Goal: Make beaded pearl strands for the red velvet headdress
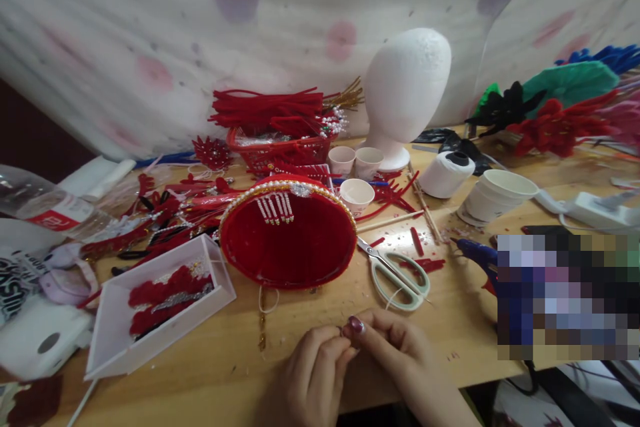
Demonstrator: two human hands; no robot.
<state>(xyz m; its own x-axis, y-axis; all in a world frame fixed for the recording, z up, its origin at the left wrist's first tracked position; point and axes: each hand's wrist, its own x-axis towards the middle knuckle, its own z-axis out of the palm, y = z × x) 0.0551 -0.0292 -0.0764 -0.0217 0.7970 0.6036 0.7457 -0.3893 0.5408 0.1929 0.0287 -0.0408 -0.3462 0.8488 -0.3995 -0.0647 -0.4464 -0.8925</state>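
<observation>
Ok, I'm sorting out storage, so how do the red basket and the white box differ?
The basket has openwork walls; the box has solid ones.
Red stems heap above the basket's rim, while the box's red pieces lie inside.
The basket sits farther back than the box.
Both are open-topped.

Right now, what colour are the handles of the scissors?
The scissors' handles are pale green, best seen in the head view.

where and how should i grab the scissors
Probably best by the handle loops of the scissors, from the near side with the right hand. They lie flat on the table, with open finger holes facing that hand and blades pointing away toward the round red piece.
</observation>
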